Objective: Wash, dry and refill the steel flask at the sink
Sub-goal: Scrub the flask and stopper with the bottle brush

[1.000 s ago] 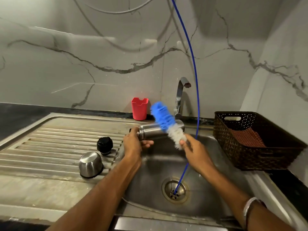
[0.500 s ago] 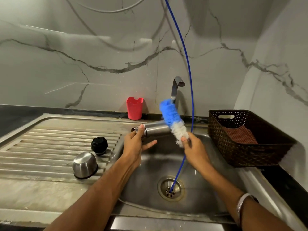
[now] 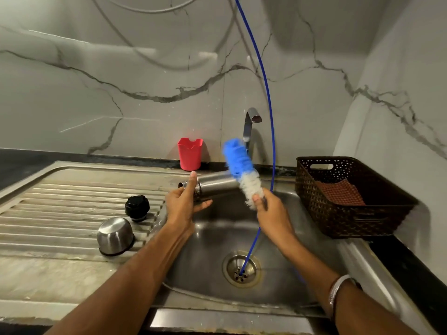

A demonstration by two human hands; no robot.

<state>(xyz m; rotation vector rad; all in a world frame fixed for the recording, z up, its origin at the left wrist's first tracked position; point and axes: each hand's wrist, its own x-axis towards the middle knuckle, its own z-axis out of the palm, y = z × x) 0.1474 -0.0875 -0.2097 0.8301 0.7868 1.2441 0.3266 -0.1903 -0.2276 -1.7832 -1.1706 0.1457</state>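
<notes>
The steel flask (image 3: 217, 183) lies on its side above the sink basin (image 3: 212, 257), mouth to the left. My left hand (image 3: 183, 204) grips it near the neck, thumb up over the rim. My right hand (image 3: 271, 211) holds the base of a blue and white bottle brush (image 3: 242, 170), whose bristles lie across the flask's right end. The black stopper (image 3: 137, 207) and the steel cup lid (image 3: 115, 235) sit on the ribbed drainboard (image 3: 60, 213) at the left. No water runs from the tap (image 3: 250, 126).
A red plastic holder (image 3: 190, 153) stands against the marble wall behind the sink. A dark woven basket (image 3: 348, 213) with a brown cloth (image 3: 341, 192) sits on the right counter. A thin blue hose (image 3: 268, 105) hangs from above into the drain (image 3: 242, 269).
The brush has slid right along the flask toward its far end. The flask's mouth has tilted slightly and my left thumb now lies over the rim. The view shifted a little.
</notes>
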